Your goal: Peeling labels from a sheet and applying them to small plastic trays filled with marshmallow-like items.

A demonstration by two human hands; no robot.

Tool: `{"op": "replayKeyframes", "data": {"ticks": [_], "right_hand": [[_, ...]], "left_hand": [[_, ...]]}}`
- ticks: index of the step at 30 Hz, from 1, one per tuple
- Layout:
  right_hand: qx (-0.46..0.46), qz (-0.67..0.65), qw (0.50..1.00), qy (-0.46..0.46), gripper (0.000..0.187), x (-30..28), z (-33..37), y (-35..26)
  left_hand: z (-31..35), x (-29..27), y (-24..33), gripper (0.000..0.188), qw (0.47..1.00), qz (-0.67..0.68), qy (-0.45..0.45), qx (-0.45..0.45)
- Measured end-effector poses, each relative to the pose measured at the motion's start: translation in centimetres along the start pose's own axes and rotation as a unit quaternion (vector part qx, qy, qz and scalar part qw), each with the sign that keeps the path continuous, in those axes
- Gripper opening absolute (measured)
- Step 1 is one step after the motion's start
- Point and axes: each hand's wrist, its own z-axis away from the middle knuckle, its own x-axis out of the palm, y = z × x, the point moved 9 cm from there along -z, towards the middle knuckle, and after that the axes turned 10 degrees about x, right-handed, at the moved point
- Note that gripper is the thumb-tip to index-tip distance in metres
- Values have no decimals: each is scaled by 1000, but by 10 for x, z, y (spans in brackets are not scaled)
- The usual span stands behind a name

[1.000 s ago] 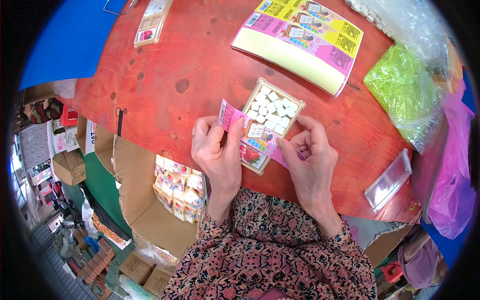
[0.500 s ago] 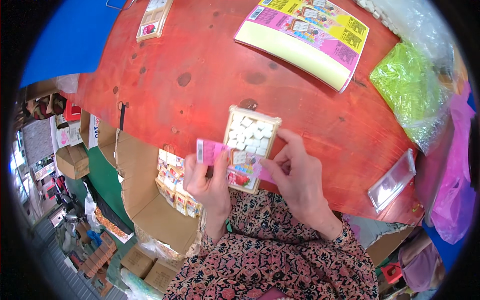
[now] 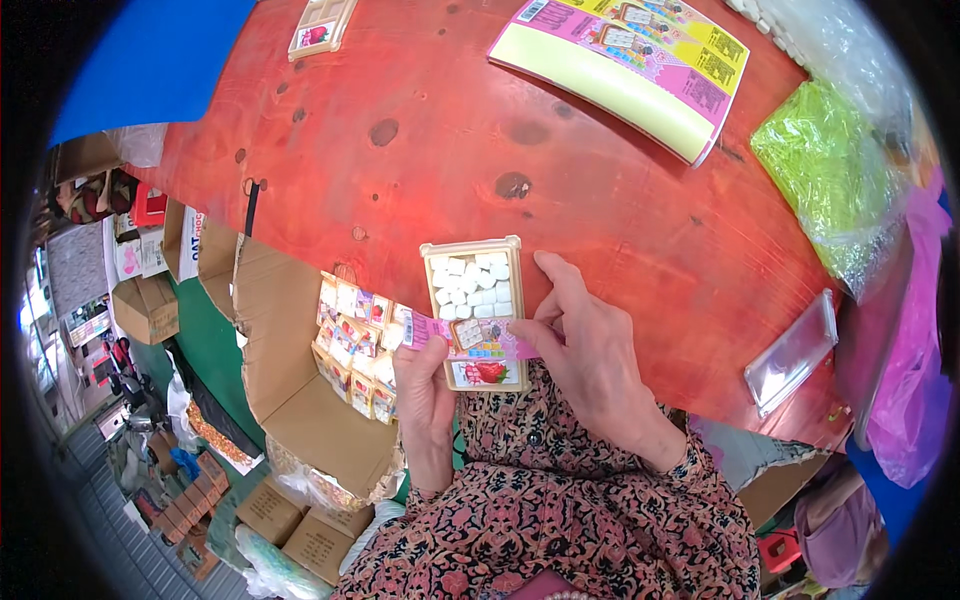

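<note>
Crosswise over the long tray (image 3: 470, 246) lies the pink label (image 3: 485, 341); left grip (image 3: 426, 390) pinches one end, half-open right grip (image 3: 592, 352) touches the other.

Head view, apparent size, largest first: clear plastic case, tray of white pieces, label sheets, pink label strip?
1. Label sheets
2. Tray of white pieces
3. Pink label strip and clear plastic case: too close to rank.

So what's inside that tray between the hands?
Small white chunks sit in the tray, with a strawberry picture at its near end. A pink label strip crosses between them, hiding whatever is beneath it.
</note>
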Motion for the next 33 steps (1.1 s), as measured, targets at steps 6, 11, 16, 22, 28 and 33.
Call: {"op": "replayKeyframes", "data": {"ticks": [6,11,16,22,28,33], "right_hand": [[-45,-15,994,103,58,-19,5,-11],[-163,92,956,227,31,-38,38,-42],[-161,60,963,207,25,-30,42,-36],[-149,-92,980,94,25,-33,38,-33],[-216,-134,967,30,31,-17,50,-34],[-284,-118,951,33,29,-18,60,-39]], "left_hand": [[6,6,19,62,996,13,-20,89],[9,24,27,67,993,23,-41,106],[13,46,32,68,992,26,-44,114],[3,48,37,38,982,83,-54,161],[-1,99,56,21,858,163,-436,216],[-5,116,61,18,795,123,-574,153]]}}
